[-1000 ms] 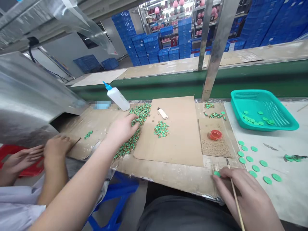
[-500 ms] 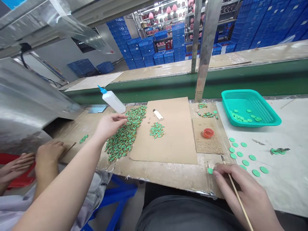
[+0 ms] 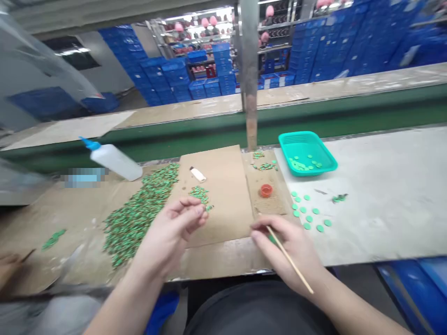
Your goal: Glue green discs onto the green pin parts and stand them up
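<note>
Fingers (image 3: 9, 270) of a co-worker, blurred, at the far left edge, beside a dark thin stick (image 3: 28, 255). Small green cluster (image 3: 53, 238) right of that, on the brown table covering. Pixelated light-blue item (image 3: 85, 177) behind it. White bottle (image 3: 117, 162) with blue nozzle next, slanted, nozzle toward upper left. Big pile of small green-and-orange pieces (image 3: 143, 214) in front of and right of the bottle.

Left hand (image 3: 171, 232): mostly closed, thumb and fingers in a pinch over the left part of the cardboard sheet (image 3: 226, 200). Small green piece (image 3: 208, 208) at the fingertips; can't tell if gripped or just behind them. Small heap of green pieces (image 3: 198, 192) on the cardboard just beyond the fingers, white dark-tipped object (image 3: 198, 174) lying behind the heap.

Right hand (image 3: 296, 246): half-curled, palm down near the front table edge, holding a thin wooden stick (image 3: 289, 260) that slants back over the hand. Green disc (image 3: 271, 238) partly hidden under its fingers; grip on it can't be told. Red cup (image 3: 266, 190) beyond, on a speckled board (image 3: 274, 205); green-and-orange bits (image 3: 264, 166) behind.

Turquoise basket (image 3: 307, 171) behind on the pale sheet (image 3: 377, 195), green discs inside. Loose green discs (image 3: 309, 218) in front, dark sliver (image 3: 320, 191) near them, green-and-dark cluster (image 3: 339, 198) farther right.
</note>
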`<state>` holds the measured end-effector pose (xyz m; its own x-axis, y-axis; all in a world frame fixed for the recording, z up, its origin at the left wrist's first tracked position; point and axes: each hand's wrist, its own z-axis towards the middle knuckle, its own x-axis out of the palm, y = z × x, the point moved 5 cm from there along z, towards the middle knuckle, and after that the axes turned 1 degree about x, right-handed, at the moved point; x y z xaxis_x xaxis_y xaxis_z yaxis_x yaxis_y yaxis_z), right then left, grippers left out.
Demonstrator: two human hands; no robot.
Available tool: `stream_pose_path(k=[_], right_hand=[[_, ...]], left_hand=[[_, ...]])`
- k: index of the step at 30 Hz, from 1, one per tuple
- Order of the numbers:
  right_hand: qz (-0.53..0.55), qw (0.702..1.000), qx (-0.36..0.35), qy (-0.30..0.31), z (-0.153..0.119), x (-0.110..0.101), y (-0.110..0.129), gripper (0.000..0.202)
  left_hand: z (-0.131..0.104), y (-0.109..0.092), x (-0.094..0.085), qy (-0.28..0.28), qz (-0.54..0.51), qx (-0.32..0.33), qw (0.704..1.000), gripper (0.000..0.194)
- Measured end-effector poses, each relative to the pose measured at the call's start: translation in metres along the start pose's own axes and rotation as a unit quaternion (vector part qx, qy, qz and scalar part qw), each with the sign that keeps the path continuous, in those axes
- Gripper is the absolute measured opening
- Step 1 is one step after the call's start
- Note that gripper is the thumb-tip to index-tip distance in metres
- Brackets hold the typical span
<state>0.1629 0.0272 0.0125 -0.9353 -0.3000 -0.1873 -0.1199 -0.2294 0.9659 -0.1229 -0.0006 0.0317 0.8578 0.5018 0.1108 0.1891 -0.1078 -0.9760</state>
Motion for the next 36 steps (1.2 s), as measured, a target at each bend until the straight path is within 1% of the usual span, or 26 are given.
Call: stream_pose_path(k=[2,3,4,5,7,9,11,13,15,18,20,24,26,28,29,30,31,32,33,34,35,36], right_hand=[[0.120,0.988,0.095,0.019,0.008,0.011,-0.002,0.019],[0.172,0.977,0.121,0.021,0.011,0.014,-0.002,0.022],[0.212,0.968,0.135,0.021,0.013,0.015,-0.002,0.025],[0.242,0.960,0.140,0.020,0.014,0.015,-0.002,0.025],[0.273,0.953,0.133,0.018,0.014,0.012,-0.001,0.026],[0.289,0.948,0.128,0.022,0.011,0.010,0.000,0.027],[0.310,0.941,0.132,0.033,0.007,0.011,0.000,0.029],[0.331,0.932,0.140,0.045,0.004,0.012,-0.001,0.029],[0.332,0.932,0.142,0.042,0.002,0.012,-0.003,0.027],[0.301,0.943,0.136,0.029,0.002,0.005,-0.004,0.025],[0.286,0.947,0.142,0.032,0.002,0.000,-0.004,0.027],[0.269,0.947,0.174,0.033,0.002,-0.004,-0.006,0.034],[0.278,0.943,0.181,0.041,0.001,-0.002,-0.008,0.035],[0.274,0.943,0.182,0.052,-0.002,-0.004,-0.013,0.032],[0.256,0.950,0.172,0.049,-0.003,-0.008,-0.015,0.027],[0.221,0.963,0.147,0.040,-0.003,-0.016,-0.017,0.020],[0.166,0.980,0.107,0.026,-0.003,-0.026,-0.018,0.016],[0.100,0.994,0.053,0.009,-0.002,-0.038,-0.017,0.020],[0.028,1.000,-0.007,-0.005,-0.002,-0.050,-0.015,0.030],[-0.035,0.998,-0.058,-0.014,-0.001,-0.061,-0.013,0.038],[-0.082,0.992,-0.092,-0.016,-0.001,-0.069,-0.012,0.041],[-0.114,0.987,-0.110,-0.016,0.000,-0.076,-0.013,0.040]], left_hand=[[-0.029,0.016,0.041,0.032,-0.028,-0.031,0.999,0.069],[-0.041,0.022,0.056,0.036,-0.048,-0.050,0.997,0.070],[-0.050,0.028,0.068,0.031,-0.070,-0.073,0.994,0.072],[-0.057,0.032,0.076,0.028,-0.085,-0.090,0.992,0.072],[-0.063,0.036,0.087,0.032,-0.092,-0.102,0.990,0.072],[-0.065,0.037,0.093,0.062,-0.071,-0.078,0.992,0.069],[-0.066,0.036,0.096,0.093,-0.044,-0.030,0.994,0.064],[-0.068,0.033,0.097,0.118,-0.017,0.025,0.993,0.054],[-0.068,0.030,0.099,0.137,0.007,0.061,0.989,0.044],[-0.065,0.030,0.100,0.162,0.022,0.064,0.984,0.038],[-0.061,0.031,0.099,0.161,0.025,0.064,0.984,0.037],[-0.059,0.032,0.096,0.145,0.047,0.109,0.982,0.032],[-0.061,0.034,0.094,0.152,0.054,0.128,0.979,0.031],[-0.063,0.040,0.091,0.159,0.059,0.130,0.977,0.033],[-0.063,0.043,0.088,0.158,0.061,0.126,0.977,0.035],[-0.063,0.047,0.085,0.152,0.066,0.121,0.979,0.038],[-0.061,0.050,0.081,0.141,0.075,0.118,0.980,0.041],[-0.059,0.053,0.077,0.128,0.093,0.117,0.981,0.045],[-0.056,0.055,0.074,0.116,0.119,0.120,0.979,0.048],[-0.053,0.057,0.072,0.108,0.152,0.128,0.974,0.050],[-0.051,0.059,0.071,0.107,0.190,0.138,0.966,0.051],[-0.048,0.060,0.072,0.114,0.226,0.150,0.956,0.051]])
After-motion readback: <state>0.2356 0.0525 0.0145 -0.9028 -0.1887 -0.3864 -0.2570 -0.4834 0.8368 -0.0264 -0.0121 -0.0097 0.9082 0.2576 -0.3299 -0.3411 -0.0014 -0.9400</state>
